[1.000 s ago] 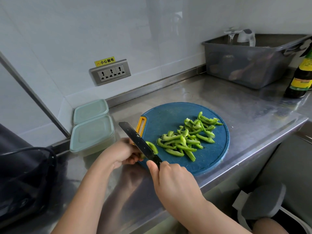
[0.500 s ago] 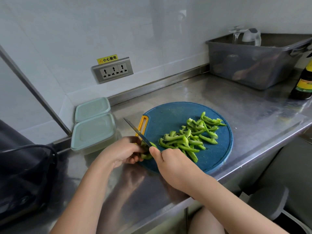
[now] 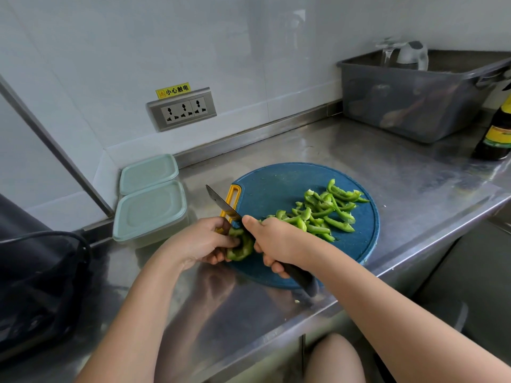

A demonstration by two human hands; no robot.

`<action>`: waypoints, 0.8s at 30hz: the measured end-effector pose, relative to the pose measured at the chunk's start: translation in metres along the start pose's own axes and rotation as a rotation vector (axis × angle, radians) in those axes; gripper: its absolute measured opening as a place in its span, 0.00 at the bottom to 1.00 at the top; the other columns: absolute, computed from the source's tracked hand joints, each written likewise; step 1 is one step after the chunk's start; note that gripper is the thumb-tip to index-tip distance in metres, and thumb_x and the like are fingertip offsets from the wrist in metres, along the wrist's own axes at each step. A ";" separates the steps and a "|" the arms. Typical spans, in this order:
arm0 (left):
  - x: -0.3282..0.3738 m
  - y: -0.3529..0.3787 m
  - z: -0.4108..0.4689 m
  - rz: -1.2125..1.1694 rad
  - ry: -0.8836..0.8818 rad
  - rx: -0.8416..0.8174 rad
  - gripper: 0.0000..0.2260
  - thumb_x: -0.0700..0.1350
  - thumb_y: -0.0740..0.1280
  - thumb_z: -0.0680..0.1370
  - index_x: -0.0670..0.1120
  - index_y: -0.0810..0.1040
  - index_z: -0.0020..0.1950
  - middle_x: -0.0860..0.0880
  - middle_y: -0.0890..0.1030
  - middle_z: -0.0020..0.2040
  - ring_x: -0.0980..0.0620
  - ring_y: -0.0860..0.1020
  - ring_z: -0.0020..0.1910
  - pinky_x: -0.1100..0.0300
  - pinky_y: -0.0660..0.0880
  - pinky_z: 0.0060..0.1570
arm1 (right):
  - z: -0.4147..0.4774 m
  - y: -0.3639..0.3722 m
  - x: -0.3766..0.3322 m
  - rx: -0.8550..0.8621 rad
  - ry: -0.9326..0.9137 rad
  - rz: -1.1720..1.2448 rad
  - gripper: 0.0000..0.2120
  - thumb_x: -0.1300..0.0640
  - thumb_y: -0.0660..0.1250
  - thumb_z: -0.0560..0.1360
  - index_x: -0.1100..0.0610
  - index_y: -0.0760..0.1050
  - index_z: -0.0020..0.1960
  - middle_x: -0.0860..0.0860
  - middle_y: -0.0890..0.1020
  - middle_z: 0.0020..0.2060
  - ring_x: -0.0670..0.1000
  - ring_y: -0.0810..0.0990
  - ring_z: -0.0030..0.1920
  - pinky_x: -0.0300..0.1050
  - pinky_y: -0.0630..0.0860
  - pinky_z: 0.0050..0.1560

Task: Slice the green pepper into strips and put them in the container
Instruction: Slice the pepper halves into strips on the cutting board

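a stainless steel table [image 3: 387, 161] runs along a white tiled wall, its surface brushed and shiny. at the back left two pale green containers with lids on sit side by side, touching: the near container [image 3: 150, 214] and the far container [image 3: 149, 174], both square with rounded corners. above them a grey socket panel [image 3: 181, 108] sits in the wall under a yellow warning label [image 3: 173, 90]. a grey plastic tub [image 3: 414, 106] stands at the back right, with a dark bottle [image 3: 497, 131] just beside it. a black bag [image 3: 36, 286] fills the left edge.

a round blue cutting board [image 3: 276, 186] with a yellow handle slot lies between the containers and the tub. the pepper strips [image 3: 323, 214] lie in a loose heap on its right half, thin, curved and glossy. the uncut pepper piece [image 3: 240, 246] is at the board's near left edge, between both hands. the left hand [image 3: 199, 241] has its grip curled round this piece. the right hand [image 3: 273, 241] has its grip clamped on the black handle of the knife [image 3: 219, 202], thumb along the top. the dark blade points away to the left, crossing over the yellow slot, right above the pepper piece; whether it touches the piece i cannot tell.
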State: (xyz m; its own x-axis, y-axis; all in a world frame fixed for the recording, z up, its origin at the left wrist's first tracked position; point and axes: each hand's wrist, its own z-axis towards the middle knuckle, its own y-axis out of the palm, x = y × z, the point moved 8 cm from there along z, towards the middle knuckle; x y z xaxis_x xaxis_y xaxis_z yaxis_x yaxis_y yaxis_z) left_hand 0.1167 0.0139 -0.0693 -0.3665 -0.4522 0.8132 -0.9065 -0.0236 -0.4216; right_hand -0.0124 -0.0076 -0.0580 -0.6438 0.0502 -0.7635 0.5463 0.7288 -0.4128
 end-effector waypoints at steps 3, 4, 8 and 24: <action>0.006 0.003 -0.006 0.077 0.086 -0.062 0.05 0.35 0.68 0.76 0.42 0.73 0.48 0.46 0.73 0.30 0.57 0.69 0.21 0.67 0.66 0.20 | 0.001 -0.001 0.000 -0.004 0.095 -0.047 0.29 0.36 0.46 0.79 0.61 0.67 0.40 0.55 0.69 0.27 0.53 0.66 0.25 0.44 0.65 0.30; 0.005 0.000 -0.007 0.089 0.089 -0.053 0.04 0.36 0.67 0.76 0.42 0.74 0.49 0.47 0.73 0.30 0.57 0.70 0.21 0.67 0.67 0.21 | 0.001 -0.003 0.000 0.003 0.092 -0.030 0.28 0.37 0.47 0.79 0.61 0.67 0.40 0.55 0.69 0.27 0.53 0.66 0.25 0.44 0.66 0.29; -0.002 -0.014 -0.005 0.022 0.026 0.064 0.03 0.39 0.68 0.76 0.43 0.74 0.45 0.50 0.75 0.23 0.58 0.71 0.20 0.67 0.68 0.20 | -0.005 -0.009 0.014 -0.034 0.061 0.194 0.26 0.35 0.50 0.78 0.57 0.66 0.37 0.50 0.67 0.21 0.49 0.64 0.19 0.38 0.64 0.23; 0.003 -0.008 -0.008 0.052 0.009 0.159 0.09 0.37 0.64 0.78 0.44 0.73 0.38 0.52 0.75 0.22 0.57 0.69 0.21 0.67 0.67 0.24 | -0.075 0.016 0.025 0.341 -0.314 -0.292 0.27 0.36 0.45 0.78 0.55 0.59 0.31 0.51 0.65 0.29 0.55 0.67 0.36 0.48 0.65 0.36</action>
State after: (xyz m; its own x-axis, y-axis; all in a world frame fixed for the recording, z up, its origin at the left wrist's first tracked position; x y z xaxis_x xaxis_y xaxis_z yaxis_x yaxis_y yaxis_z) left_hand 0.1207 0.0198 -0.0604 -0.4141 -0.4486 0.7920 -0.8421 -0.1416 -0.5205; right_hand -0.0602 0.0567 -0.0467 -0.6320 -0.3657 -0.6833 0.5453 0.4166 -0.7274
